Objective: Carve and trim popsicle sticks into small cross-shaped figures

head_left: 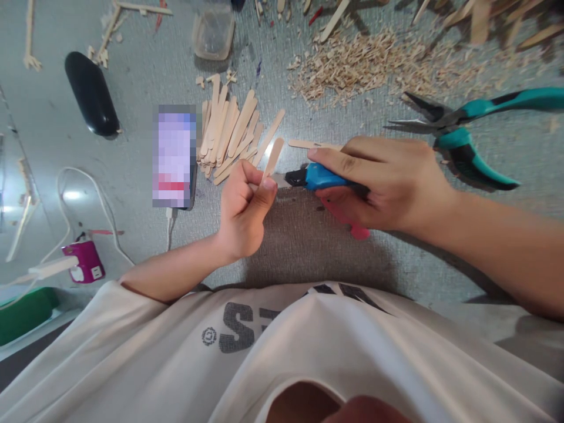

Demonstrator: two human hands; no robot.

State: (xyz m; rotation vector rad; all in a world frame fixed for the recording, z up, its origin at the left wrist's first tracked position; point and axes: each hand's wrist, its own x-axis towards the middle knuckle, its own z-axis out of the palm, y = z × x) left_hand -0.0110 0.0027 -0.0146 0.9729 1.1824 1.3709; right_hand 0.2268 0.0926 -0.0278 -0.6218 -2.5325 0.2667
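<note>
My left hand (243, 205) is closed round the lower end of a wooden craft stick (274, 155), which points up and away from me. My right hand (383, 183) grips a blue utility knife (315, 176); its black tip and blade meet the stick just above my left fingers. A pile of several more craft sticks (231, 132) lies on the grey surface (304, 241) just beyond my left hand. One single stick (308, 144) lies above the knife. Something red (352, 226) shows under my right hand.
Teal-handled pliers (467, 126) lie to the right. A heap of wood shavings (365, 61) spreads behind. A phone (175, 155) on a white cable, a black oval case (91, 94), a clear plastic tub (214, 32) and a magenta plug (86, 261) sit left.
</note>
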